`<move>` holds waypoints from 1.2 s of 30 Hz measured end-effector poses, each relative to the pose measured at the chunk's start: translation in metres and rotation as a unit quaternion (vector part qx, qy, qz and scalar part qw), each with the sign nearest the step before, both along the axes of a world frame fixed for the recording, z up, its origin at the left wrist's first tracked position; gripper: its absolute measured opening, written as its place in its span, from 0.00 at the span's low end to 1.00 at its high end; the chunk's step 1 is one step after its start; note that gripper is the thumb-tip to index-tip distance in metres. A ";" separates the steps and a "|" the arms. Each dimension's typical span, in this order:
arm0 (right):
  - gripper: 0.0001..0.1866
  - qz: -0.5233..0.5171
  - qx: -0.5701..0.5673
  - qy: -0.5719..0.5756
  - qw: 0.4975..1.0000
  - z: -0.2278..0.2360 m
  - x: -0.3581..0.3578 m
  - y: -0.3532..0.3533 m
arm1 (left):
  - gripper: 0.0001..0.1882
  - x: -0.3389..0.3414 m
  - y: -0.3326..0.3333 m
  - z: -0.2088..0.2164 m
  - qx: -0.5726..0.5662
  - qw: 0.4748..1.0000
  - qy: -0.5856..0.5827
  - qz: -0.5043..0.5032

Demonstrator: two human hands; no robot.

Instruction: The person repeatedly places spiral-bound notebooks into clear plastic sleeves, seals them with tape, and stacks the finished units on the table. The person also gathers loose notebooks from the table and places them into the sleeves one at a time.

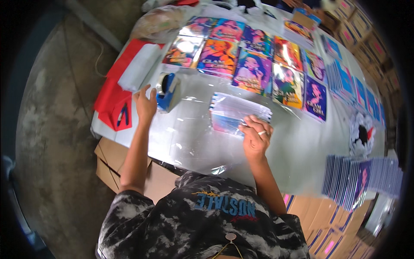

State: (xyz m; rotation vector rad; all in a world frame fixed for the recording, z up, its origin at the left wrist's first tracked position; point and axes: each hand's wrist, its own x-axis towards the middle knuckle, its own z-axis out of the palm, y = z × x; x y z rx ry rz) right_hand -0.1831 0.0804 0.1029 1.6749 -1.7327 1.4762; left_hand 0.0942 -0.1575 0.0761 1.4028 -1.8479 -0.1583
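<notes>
A stack of books (pixel 239 113) lies on the table in front of me, its page edges toward me and clear plastic film around it. My right hand (pixel 258 131) is closed at the stack's near right corner, fingers curled and a ring on one of them. What the fingertips pinch, film or book edge, is partly hidden. My left hand (pixel 146 103) is raised over the table's left side, fingers apart and holding nothing. Just right of it stands a blue tape dispenser (pixel 166 93) with a roll of tape in it, apart from the fingers.
Rows of colourful illustrated books (pixel 252 69) cover the far side. A red sheet (pixel 113 97) with a white roll (pixel 139 67) and a dark pen (pixel 123 114) lies left. More book stacks (pixel 345 179) and a crumpled plastic bag (pixel 361 134) stand right. Cardboard boxes (pixel 332 220) sit below.
</notes>
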 end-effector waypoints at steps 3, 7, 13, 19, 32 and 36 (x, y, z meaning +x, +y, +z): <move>0.07 -0.024 0.006 0.021 0.999 -0.005 -0.004 0.000 | 0.20 0.016 -0.046 0.003 0.542 0.838 0.067 0.000; 0.07 -0.011 -0.007 0.022 1.000 -0.008 -0.002 -0.001 | 0.17 0.040 -0.052 -0.002 0.581 0.811 0.034 -0.056; 0.07 -0.013 -0.001 0.029 1.000 -0.009 -0.003 -0.001 | 0.08 0.090 0.007 -0.026 0.528 0.573 0.526 -0.341; 0.09 -0.009 0.005 0.027 1.000 -0.007 0.002 -0.003 | 0.12 0.085 0.021 -0.052 0.167 0.971 -0.040 0.168; 0.24 -0.012 0.121 0.025 0.992 0.007 -0.002 0.002 | 0.21 -0.141 0.185 0.036 0.527 0.762 0.310 -0.214; 0.41 0.030 0.326 0.038 0.944 0.063 0.006 0.011 | 0.22 -0.135 0.170 -0.020 0.439 0.861 0.222 -0.130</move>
